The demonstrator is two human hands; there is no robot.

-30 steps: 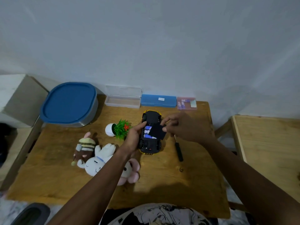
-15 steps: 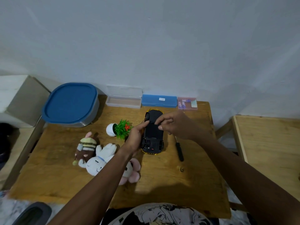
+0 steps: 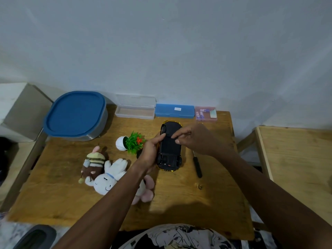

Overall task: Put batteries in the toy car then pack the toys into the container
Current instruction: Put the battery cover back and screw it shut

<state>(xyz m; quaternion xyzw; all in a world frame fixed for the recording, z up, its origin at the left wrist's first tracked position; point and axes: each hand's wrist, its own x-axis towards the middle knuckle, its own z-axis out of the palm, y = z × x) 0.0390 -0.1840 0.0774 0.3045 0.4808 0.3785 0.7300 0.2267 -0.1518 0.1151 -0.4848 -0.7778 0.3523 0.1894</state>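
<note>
The toy car (image 3: 169,153) lies upside down in the middle of the wooden table (image 3: 179,203), black underside up, yellow body showing at its ends. My left hand (image 3: 150,153) grips its left side, thumb on the underside. My right hand (image 3: 195,139) presses its fingertips on the black underside near the far end, where the battery cover sits shut. The container (image 3: 75,115) with a blue lid stands at the back left. A bee plush (image 3: 94,162), a white rabbit plush (image 3: 109,175) and a pink plush (image 3: 146,191) lie left of the car.
A small fake plant in a white pot (image 3: 130,143) lies by my left hand. A black screwdriver (image 3: 197,167) rests right of the car. A clear box (image 3: 135,110), a blue box (image 3: 174,110) and a pack of batteries (image 3: 205,113) line the back edge. Another table (image 3: 294,159) stands right.
A second ago the battery bay was open with batteries showing and my right hand held the cover. Now the cover lies over the bay and my right fingertips press on it.
</note>
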